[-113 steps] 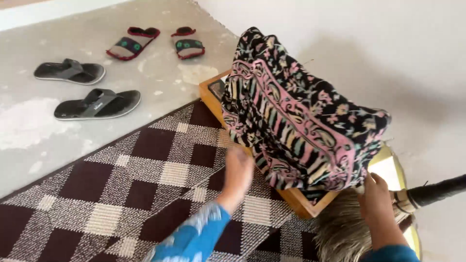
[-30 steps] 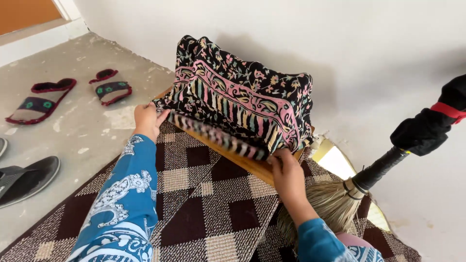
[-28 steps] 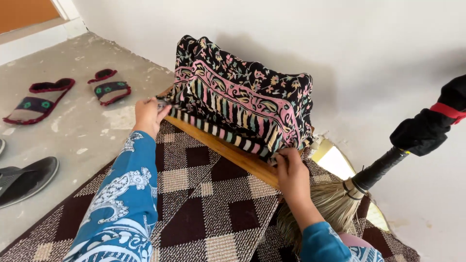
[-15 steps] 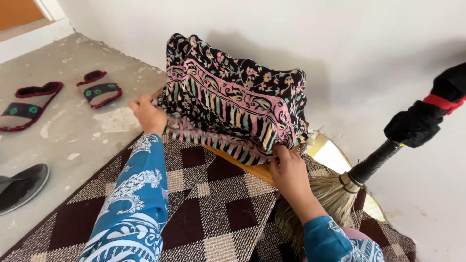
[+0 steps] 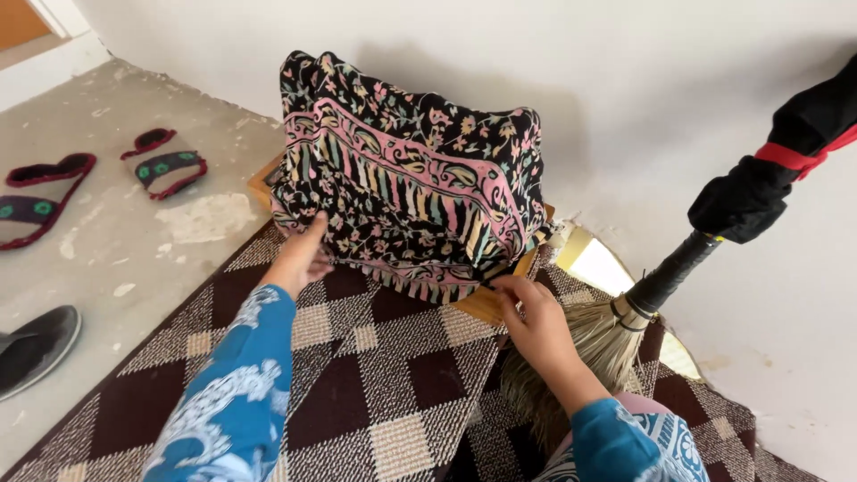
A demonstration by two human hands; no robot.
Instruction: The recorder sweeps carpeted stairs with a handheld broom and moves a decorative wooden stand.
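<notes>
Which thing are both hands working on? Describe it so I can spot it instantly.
Start at the white wall, where the checked brown rug ends. Leaning there, draped over a wooden frame, is the patterned cloth, with the left hand and right hand at its lower edge. It alone is black with pink floral borders, unlike the straw broom beside it.

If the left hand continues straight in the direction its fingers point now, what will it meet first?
The left hand points up toward the wall, and its fingertips already touch the patterned cloth, so it would likely press into the cloth and whatever the cloth covers.
</notes>
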